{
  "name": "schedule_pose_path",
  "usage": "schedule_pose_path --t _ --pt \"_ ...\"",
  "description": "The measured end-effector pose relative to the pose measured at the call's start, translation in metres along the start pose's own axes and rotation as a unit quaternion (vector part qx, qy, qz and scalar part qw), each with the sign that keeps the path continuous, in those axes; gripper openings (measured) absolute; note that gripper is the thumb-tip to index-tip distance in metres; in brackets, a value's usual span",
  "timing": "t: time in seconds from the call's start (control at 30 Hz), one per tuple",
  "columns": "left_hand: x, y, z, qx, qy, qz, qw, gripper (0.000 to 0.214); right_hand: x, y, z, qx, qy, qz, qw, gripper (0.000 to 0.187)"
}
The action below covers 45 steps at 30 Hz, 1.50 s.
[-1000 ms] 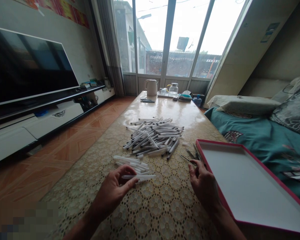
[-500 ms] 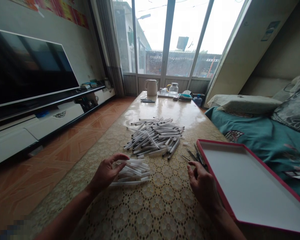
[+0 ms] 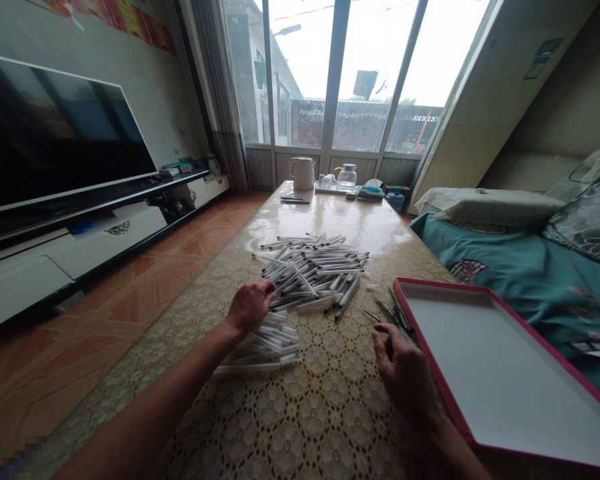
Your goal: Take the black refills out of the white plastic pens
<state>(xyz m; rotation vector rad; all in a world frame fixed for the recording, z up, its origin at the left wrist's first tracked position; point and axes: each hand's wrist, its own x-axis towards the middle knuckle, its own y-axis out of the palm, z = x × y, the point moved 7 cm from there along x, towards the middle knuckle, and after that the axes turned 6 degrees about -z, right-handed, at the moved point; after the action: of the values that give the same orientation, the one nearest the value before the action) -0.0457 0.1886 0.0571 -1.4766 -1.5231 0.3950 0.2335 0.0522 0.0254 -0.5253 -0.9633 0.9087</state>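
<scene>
My left hand (image 3: 251, 305) reaches over the left edge of a heap of pens (image 3: 315, 267) with clear barrels and dark ends. Its fingers are bent together at the pens, and what they pinch is hidden. Beneath and beside that wrist lies a smaller pile of whitish empty pen tubes (image 3: 273, 343). My right hand (image 3: 405, 363) rests at the table's right side with curled fingers, thumb and forefinger near each other; I cannot make out anything in them. Just beyond it are several thin dark refills (image 3: 391, 313), along the edge of a shallow red-rimmed box lid (image 3: 510, 373).
The long table wears a patterned cover (image 3: 325, 413). At its far end stand a beige jug (image 3: 303, 175), a glass pitcher (image 3: 347, 177), a tissue pack (image 3: 371, 192) and a few dark pens (image 3: 295, 200). A bed with a teal cover (image 3: 510, 267) is to the right.
My left hand has moved forward and right, from the whitish tubes to the edge of the pen heap, and its fingers have closed. My right hand has barely moved.
</scene>
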Motion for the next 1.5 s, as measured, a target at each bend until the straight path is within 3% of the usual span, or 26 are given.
schedule_pose_path --t 0.23,0.4,0.5,0.57,0.63,0.67,0.73,0.8,0.93,1.03,1.13,1.27,1.4,1.5 --pt "0.007 0.012 -0.006 0.04 -0.016 -0.013 0.999 0.008 -0.001 -0.001 0.003 0.002 0.004 0.005 1.0 0.033" --pt "0.005 -0.003 -0.012 0.0 -0.026 -0.029 0.999 0.005 -0.002 -0.001 0.007 0.008 -0.009 0.003 1.0 0.031" --pt "-0.011 -0.012 -0.028 -0.055 -0.039 -0.018 0.998 0.008 -0.003 -0.004 0.02 0.054 -0.035 0.003 0.998 0.029" --pt "-0.033 -0.007 -0.045 -0.128 -0.049 0.025 0.99 0.015 -0.004 -0.006 0.034 0.115 -0.061 0.015 0.991 0.028" --pt "-0.063 0.014 -0.062 -0.356 -0.134 0.128 0.916 0.018 -0.007 -0.006 0.05 0.181 -0.082 0.044 0.979 0.027" --pt "-0.078 0.024 -0.071 -0.42 -0.161 0.161 0.878 0.02 -0.008 -0.005 0.056 0.211 -0.089 0.062 0.972 0.027" --pt "-0.103 0.038 -0.089 -0.471 -0.176 0.198 0.841 0.02 -0.013 -0.002 0.066 0.257 -0.099 0.097 0.956 0.025" --pt "-0.116 0.046 -0.101 -0.457 -0.158 0.197 0.853 0.019 -0.017 0.003 0.071 0.277 -0.102 0.125 0.947 0.023" --pt "-0.12 0.046 -0.112 -0.368 -0.076 0.187 0.908 0.01 -0.019 0.008 0.065 0.26 -0.066 0.128 0.955 0.025" --pt "-0.112 0.031 -0.106 -0.306 -0.024 0.137 0.942 0.009 -0.019 0.006 0.06 0.289 -0.033 0.155 0.944 0.028" --pt "-0.105 0.011 -0.089 -0.293 -0.01 0.072 0.953 0.019 -0.02 0.003 0.062 0.315 -0.019 0.217 0.924 0.029" --pt "-0.103 -0.003 -0.073 -0.262 0.04 0.028 0.964 0.037 -0.023 -0.003 0.073 0.203 -0.099 0.235 0.946 0.026" --pt "-0.111 0.014 -0.073 -0.177 0.149 0.082 0.97 0.03 -0.033 0.008 0.08 0.073 -0.182 0.253 0.947 0.024" --pt "-0.114 0.026 -0.072 -0.132 0.19 0.102 0.968 0.019 -0.039 0.017 0.08 0.015 -0.215 0.254 0.943 0.025"
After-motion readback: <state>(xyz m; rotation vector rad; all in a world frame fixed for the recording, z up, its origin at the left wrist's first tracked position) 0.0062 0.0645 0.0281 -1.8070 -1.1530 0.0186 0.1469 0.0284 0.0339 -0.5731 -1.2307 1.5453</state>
